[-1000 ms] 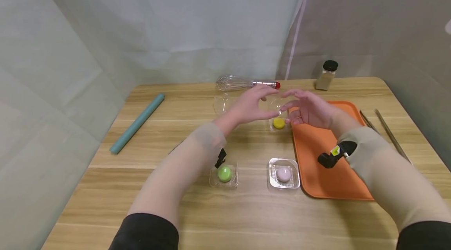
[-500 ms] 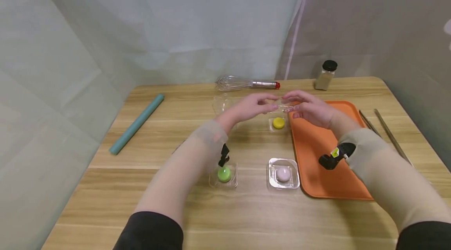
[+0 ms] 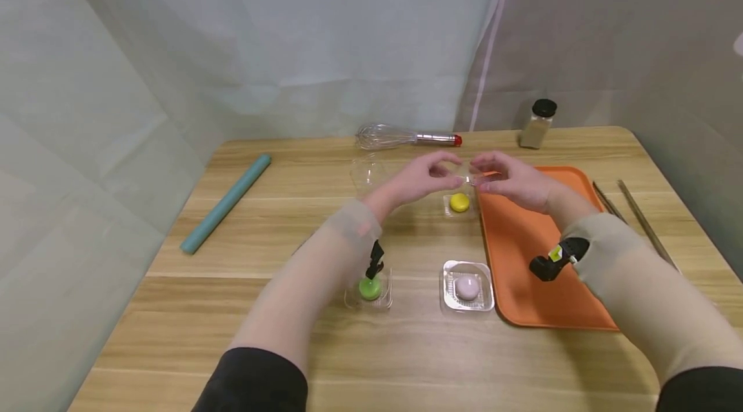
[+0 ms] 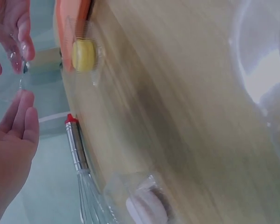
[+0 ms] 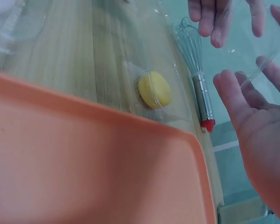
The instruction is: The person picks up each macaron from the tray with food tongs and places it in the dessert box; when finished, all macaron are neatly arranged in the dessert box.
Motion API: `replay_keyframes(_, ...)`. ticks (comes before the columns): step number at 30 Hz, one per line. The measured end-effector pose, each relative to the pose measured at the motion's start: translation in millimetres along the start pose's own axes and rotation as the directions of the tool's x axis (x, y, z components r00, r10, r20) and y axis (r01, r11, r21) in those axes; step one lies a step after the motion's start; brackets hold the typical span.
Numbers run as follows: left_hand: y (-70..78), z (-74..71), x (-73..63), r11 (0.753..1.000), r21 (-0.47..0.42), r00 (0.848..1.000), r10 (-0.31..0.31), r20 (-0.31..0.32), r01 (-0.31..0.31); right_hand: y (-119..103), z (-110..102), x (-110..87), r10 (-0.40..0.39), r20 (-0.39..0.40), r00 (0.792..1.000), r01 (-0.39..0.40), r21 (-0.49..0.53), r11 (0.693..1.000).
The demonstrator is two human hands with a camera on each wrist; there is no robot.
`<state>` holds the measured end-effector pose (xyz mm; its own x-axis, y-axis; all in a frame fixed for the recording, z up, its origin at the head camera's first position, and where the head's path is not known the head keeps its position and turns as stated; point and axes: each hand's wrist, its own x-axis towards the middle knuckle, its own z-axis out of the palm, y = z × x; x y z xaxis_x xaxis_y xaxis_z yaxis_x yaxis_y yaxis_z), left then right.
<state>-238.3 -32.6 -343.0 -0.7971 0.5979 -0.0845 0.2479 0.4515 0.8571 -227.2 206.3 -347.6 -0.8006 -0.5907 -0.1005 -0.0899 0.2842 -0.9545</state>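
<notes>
Between my two hands is a clear plastic lid [image 3: 466,175], held above and behind a small clear tray. A yellow, macaron-like round [image 3: 459,202] lies in that tray. My left hand [image 3: 426,176] holds the lid's left edge with bent fingers. From the other side my right hand [image 3: 513,180] holds its right edge. In the right wrist view, the lid [image 5: 252,60] spans the gap between the hands. Nearer the front, a green round [image 3: 369,288] and a lilac round [image 3: 467,287] sit in clear boxes. A pale pink round [image 4: 147,207] shows in the left wrist view; my left arm hides it from the head camera.
An orange tray [image 3: 540,283] lies under my right forearm, with thin metal rods [image 3: 644,218] to its right. A whisk [image 3: 406,137] and a black-capped jar [image 3: 538,124] are at the back. A blue-green rod [image 3: 226,204] lies left. Another clear lid [image 3: 367,170] stands by my left wrist.
Both hands have come from apart, with fingers spread, to holding the clear lid between them. They have since shifted slightly right. The boxes and rounds stay in place.
</notes>
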Motion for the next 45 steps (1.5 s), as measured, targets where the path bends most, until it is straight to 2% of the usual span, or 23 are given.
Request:
replay_keyframes(7, -6.8, 3.3, -0.1, 0.998, 0.069, 1.0, 0.009, 0.004, -0.009, 0, 3, 3.0, -0.073, -0.018, 0.997, 0.067, -0.21, 0.975)
replay_keyframes(13, -7.2, 2.6, -0.7, 0.994, 0.112, 1.0, -0.001, 0.007, 0.0, 5, 6, 3.5, -0.148, -0.049, 0.988, 0.127, -0.295, 0.947)
replay_keyframes(22, 14.7, -7.8, 6.6, 0.974, 0.223, 0.994, 0.003, 0.109, -0.027, -3, 3, 2.9, -0.183, -0.065, 0.981, 0.14, -0.416, 0.899)
replay_keyframes(30, 10.5, -3.1, 9.3, 0.954, 0.299, 0.983, -0.03, 0.181, -0.026, 7, 8, 7.7, -0.193, -0.007, 0.981, 0.163, -0.506, 0.847)
replay_keyframes(33, 6.9, 1.9, 9.8, 0.933, 0.359, 0.978, -0.063, 0.199, -0.013, 12, 13, 7.7, -0.181, 0.001, 0.984, 0.151, -0.553, 0.819)
replay_keyframes(38, 4.8, 10.5, 9.6, 0.885, 0.465, 0.974, -0.109, 0.198, 0.004, 21, 20, 8.4, -0.186, -0.008, 0.982, 0.147, -0.585, 0.798)
replay_keyframes(45, 2.5, 16.3, 7.0, 0.867, 0.494, 0.97, -0.172, 0.174, 0.065, 28, 25, 10.3, -0.195, -0.003, 0.981, 0.15, -0.629, 0.763)
